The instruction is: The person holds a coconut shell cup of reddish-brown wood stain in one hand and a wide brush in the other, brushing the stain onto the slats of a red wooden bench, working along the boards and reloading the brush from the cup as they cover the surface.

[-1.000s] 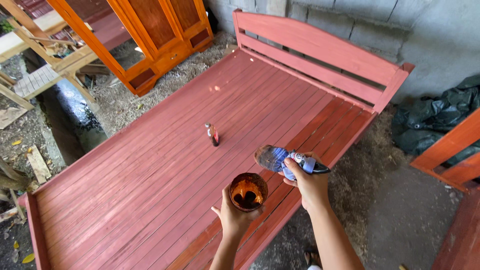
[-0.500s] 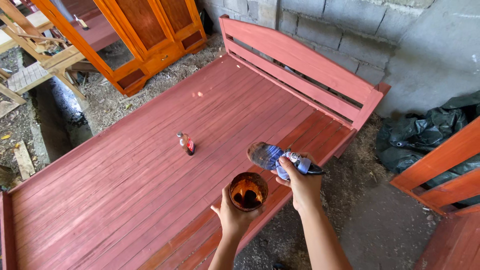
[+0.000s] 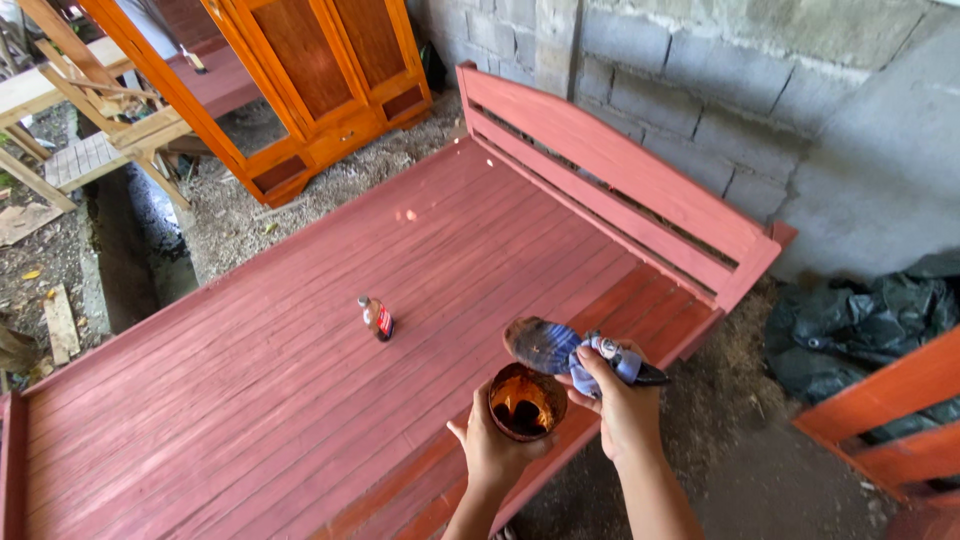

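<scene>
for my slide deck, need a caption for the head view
Left hand holds a stained cup, right hand a blue bottle, over a red slatted bed frame.

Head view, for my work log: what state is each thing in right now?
Left hand: gripping the cup from below.
Cup: upright, open, dark orange-brown liquid inside.
Right hand: closed on the bottle.
Plastic bottle: tipped on its side, base above the cup.
Small bottle: standing capped on the bed.
Red bed frame: painted, bare slats.

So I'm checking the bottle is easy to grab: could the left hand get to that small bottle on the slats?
Probably not right away: the left hand grips a stain-filled can. The small bottle stands alone on the red slatted bed, with nothing between.
</scene>
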Available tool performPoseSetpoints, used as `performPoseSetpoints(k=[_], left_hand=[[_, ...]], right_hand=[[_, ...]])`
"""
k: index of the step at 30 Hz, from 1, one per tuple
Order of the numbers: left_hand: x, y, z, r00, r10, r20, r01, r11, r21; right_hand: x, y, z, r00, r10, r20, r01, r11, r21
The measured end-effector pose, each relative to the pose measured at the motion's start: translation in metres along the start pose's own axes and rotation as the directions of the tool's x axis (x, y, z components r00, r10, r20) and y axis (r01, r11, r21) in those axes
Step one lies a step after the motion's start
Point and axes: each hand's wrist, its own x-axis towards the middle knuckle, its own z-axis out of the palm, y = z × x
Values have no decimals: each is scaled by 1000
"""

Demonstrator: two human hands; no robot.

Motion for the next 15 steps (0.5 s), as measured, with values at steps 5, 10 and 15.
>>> performPoseSetpoints(k=[5, 10, 15], left_hand=[[39, 12, -10, 997, -68, 24, 69, 997, -26], [77, 17, -23, 1000, 15, -3, -16, 996, -90], [107, 25, -37, 993, 118, -24, -120, 959, -258]], right_hand=[[25, -13, 25, 999, 35, 20, -34, 999, -34], [51, -20, 49, 996, 54, 66, -54, 999, -2], [78, -28, 68, 978, 164, 132, -192, 950, 247]])
